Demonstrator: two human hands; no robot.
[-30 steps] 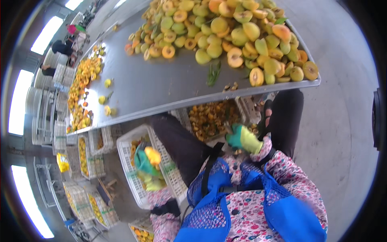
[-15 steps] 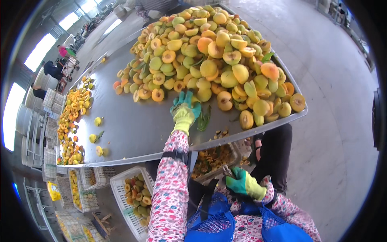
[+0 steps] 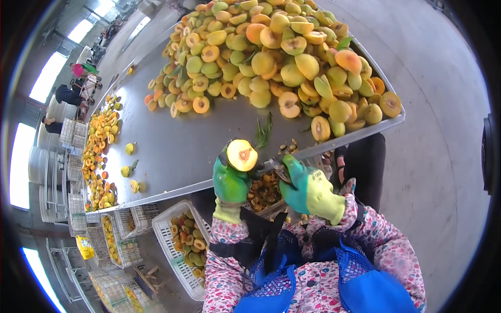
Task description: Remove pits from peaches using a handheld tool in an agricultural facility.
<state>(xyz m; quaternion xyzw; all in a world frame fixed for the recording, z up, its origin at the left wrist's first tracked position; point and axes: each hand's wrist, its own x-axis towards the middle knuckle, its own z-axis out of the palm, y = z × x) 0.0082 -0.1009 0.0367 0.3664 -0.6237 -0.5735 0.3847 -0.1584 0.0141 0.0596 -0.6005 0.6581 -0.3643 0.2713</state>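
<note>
Near the table's front edge, my left hand (image 3: 230, 183), in a green-and-yellow glove, is closed round a yellow peach half (image 3: 242, 155). Its cut face is turned up, with a brown stone hollow in the middle. Just to the right, my gloved right hand (image 3: 314, 192) grips a small dark metal hand tool (image 3: 277, 169). The tool's tip points toward the peach half; it looks apart from it, and its exact kind is unclear. Beyond my hands, a big heap of halved peaches (image 3: 262, 64) covers the far right of the metal table (image 3: 172, 151).
A long pile of peach pieces (image 3: 100, 151) lies along the table's left side. Green leaves (image 3: 263, 130) rest near its front. Below are a crate of dark scraps (image 3: 263, 194) and a white crate (image 3: 169, 237) of peaches. Stacked crates and people stand at far left.
My left hand has drawn back from the heap to the table's front edge and now holds a peach half. My right hand has risen with the tool, toward the left hand.
</note>
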